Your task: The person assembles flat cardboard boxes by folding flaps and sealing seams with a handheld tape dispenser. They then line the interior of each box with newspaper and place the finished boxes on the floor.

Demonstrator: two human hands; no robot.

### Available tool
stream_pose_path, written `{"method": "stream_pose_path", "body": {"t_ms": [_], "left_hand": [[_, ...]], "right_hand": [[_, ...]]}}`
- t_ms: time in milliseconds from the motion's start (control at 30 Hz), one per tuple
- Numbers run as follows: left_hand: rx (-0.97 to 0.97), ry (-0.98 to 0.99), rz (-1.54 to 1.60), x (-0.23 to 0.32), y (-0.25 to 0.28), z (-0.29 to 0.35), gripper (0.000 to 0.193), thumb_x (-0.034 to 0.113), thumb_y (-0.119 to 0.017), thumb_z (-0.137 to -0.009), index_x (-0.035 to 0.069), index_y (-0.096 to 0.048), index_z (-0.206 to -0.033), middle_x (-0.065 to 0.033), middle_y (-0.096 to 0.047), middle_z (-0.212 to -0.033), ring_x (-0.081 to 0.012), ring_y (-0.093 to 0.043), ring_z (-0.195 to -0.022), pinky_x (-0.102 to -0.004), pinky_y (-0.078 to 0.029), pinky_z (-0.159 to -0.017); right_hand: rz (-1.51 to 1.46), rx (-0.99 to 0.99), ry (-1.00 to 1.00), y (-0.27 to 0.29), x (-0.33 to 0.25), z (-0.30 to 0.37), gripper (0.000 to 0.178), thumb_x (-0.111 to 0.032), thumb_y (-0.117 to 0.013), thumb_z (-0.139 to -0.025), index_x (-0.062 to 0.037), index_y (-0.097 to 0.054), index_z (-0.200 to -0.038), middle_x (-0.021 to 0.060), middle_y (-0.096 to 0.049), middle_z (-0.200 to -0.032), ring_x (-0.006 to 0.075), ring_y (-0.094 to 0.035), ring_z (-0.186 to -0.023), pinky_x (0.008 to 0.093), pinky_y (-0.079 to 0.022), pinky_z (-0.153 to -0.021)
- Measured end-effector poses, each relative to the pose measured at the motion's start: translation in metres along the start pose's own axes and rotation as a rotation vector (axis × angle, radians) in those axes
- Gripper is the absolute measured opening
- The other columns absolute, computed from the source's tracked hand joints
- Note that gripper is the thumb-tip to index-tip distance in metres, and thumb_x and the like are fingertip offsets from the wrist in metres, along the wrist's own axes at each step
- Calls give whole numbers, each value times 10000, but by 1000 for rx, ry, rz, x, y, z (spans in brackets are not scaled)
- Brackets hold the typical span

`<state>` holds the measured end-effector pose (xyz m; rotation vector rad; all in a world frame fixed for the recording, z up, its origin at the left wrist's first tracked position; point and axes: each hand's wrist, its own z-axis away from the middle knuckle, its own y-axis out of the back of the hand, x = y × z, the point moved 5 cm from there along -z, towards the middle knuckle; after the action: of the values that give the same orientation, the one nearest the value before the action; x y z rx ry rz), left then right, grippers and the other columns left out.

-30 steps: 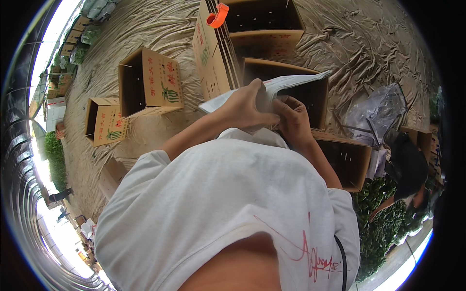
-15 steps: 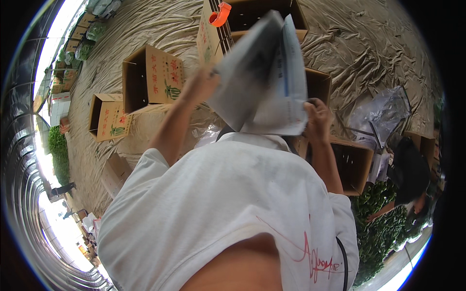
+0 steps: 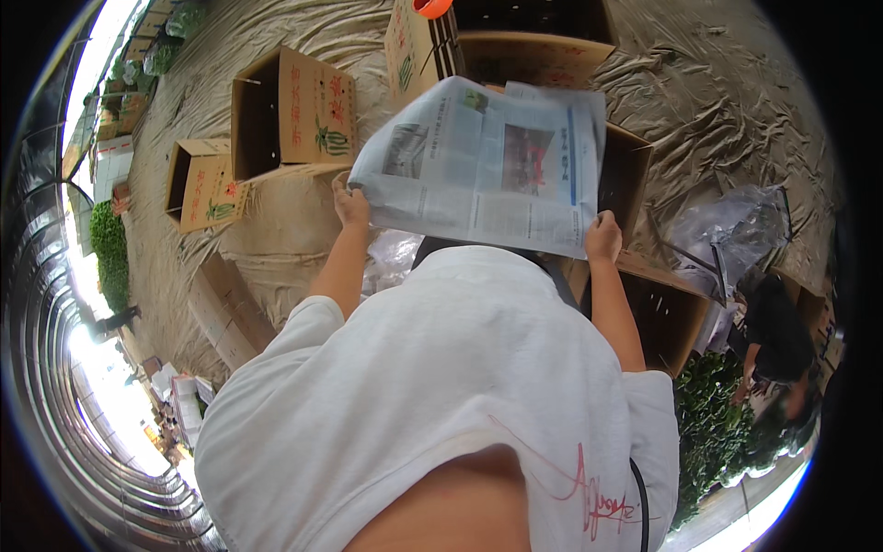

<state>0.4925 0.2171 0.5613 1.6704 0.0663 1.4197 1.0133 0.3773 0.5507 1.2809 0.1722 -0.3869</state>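
Note:
A sheet of newspaper (image 3: 478, 170) is spread wide between my two hands, with printed text and pictures facing up. My left hand (image 3: 351, 202) pinches its lower left corner, fingers closed. At the lower right corner my right hand (image 3: 604, 237) is closed on the paper's edge. Behind the newspaper stands an open cardboard box (image 3: 552, 48), partly covered by the sheet. Another open box (image 3: 628, 170) shows just past the paper's right edge, its inside dark.
Printed boxes (image 3: 317, 115) stand open at the left on wrinkled brown sheeting (image 3: 717, 101). Flattened cartons (image 3: 414, 46) stand upright, an orange tape dispenser (image 3: 431, 7) above them. Clear plastic (image 3: 736, 225) lies at the right. A person in black (image 3: 780, 331) bends over green produce (image 3: 713, 432).
The newspaper, folded and blurred in motion before, now lies opened out flat and lower. My left hand has moved down and left; my right hand has dropped slightly.

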Motion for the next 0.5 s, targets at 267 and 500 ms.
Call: {"method": "stream_pose_path", "body": {"t_ms": [267, 500], "left_hand": [[43, 173, 131, -20, -6, 36, 337, -17, -418, -775, 52, -560, -1073, -62, -604, -893, -127, -558, -746, -269, -455, -711], [23, 422, 163, -36, 14, 34, 277, 254, -628, -834, 26, -585, -985, -24, -595, -896, -111, -551, -765, -256, -440, -676]], "right_hand": [[214, -107, -23, -19, -4, 1, 66, -100, -451, -903, -53, -482, -937, 158, -588, -900, 352, -593, -846, 438, -511, -698], [105, -100, 68, -38, 9, 9, 66, -119, -463, -878, -65, -494, -899, 177, -560, -873, 392, -565, -833, 481, -461, -700]]}}
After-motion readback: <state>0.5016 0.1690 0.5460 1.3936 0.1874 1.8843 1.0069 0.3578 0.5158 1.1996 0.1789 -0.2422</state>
